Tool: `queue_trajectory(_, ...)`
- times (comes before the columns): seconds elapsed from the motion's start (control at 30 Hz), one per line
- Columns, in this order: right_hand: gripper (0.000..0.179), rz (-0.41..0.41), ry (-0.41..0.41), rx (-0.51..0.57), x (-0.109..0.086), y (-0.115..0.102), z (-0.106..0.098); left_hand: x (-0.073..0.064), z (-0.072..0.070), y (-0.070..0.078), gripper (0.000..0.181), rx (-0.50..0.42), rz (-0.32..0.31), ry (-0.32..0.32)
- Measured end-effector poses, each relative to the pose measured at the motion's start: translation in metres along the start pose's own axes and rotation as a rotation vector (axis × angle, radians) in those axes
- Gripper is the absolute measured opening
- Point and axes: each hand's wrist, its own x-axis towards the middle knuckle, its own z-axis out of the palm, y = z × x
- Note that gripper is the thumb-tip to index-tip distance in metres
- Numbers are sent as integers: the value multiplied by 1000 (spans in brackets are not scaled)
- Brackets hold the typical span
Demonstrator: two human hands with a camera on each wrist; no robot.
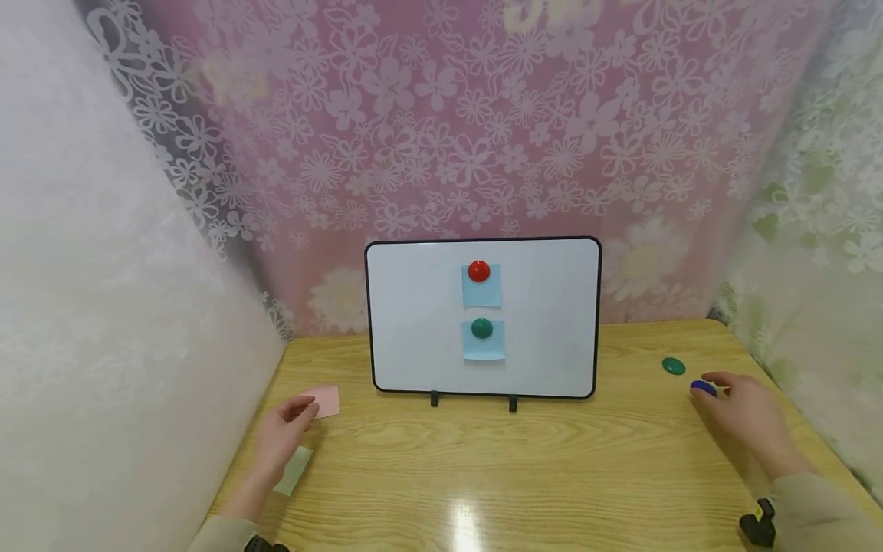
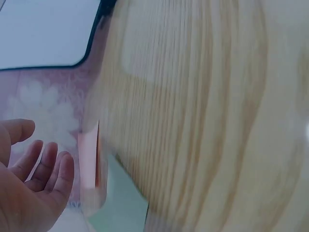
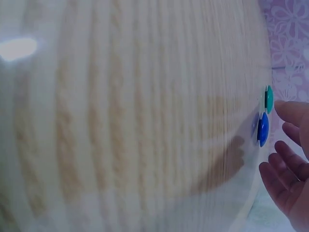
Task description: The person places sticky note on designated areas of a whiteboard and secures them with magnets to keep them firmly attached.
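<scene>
Blue magnet [image 3: 263,130] glossy plast., pink note [image 1: 327,400] ppr, tbl [image 1: 414,475] wd.

So the bench [image 1: 414,468] is light yellowish wood, wavy grain running across it, glossy enough to show a bright patch of glare [image 1: 465,527] near the front. Whiteboard [image 1: 421,314] stands at the back on two little black feet [image 1: 513,403]. Over on the left there's a pink note [image 1: 328,399], with a pale green note [image 1: 295,470] closer to the front. Right side's got a green magnet [image 1: 674,366] and a blue magnet [image 1: 704,388] near each other, blue one further forward.
</scene>
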Motion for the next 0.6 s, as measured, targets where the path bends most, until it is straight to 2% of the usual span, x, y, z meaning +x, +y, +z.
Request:
queue_trajectory(0.1,64,3,-40,-29,3,0,-4,7,-10,-4,46,56,10,23)
queue_trajectory(0.3,72,6,-122,-86,8,-1,-8,20,-26,-8,47,175,33,-8)
queue_trajectory(0.6,79,14,-169,-127,15,9,-7,38,-32,-12,45,306,47,47)
